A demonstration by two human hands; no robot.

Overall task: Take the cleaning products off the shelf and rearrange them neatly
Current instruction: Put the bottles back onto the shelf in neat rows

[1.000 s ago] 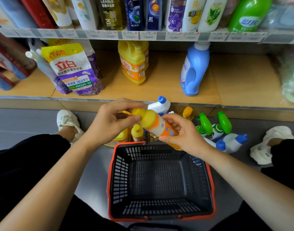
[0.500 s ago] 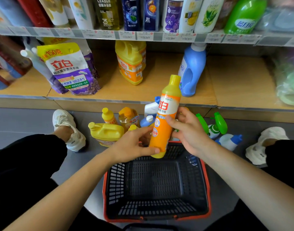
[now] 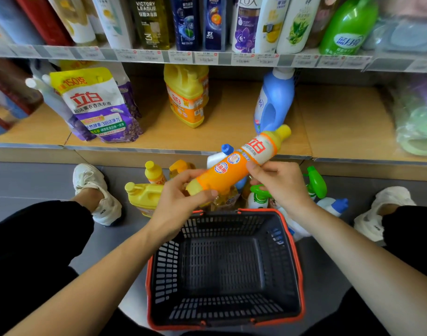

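— Wooden shelf boards (image 3: 232, 134) filled my feed; what stood on them, left to right?

— I saw a purple-and-white detergent pouch (image 3: 96, 105), then a yellow jug (image 3: 187, 95), then a blue bottle (image 3: 275, 100).

— And below, on the floor?

— A yellow canister (image 3: 142, 197) lay left of the basket (image 3: 297, 263), green sprayers (image 3: 315, 183) to its right.

— The hands?

— My left hand (image 3: 178, 204) pinched the base of the orange bottle (image 3: 234, 166), and my right hand (image 3: 278, 183) pinched its middle. It tilted cap-up to the right, above the basket's far rim.
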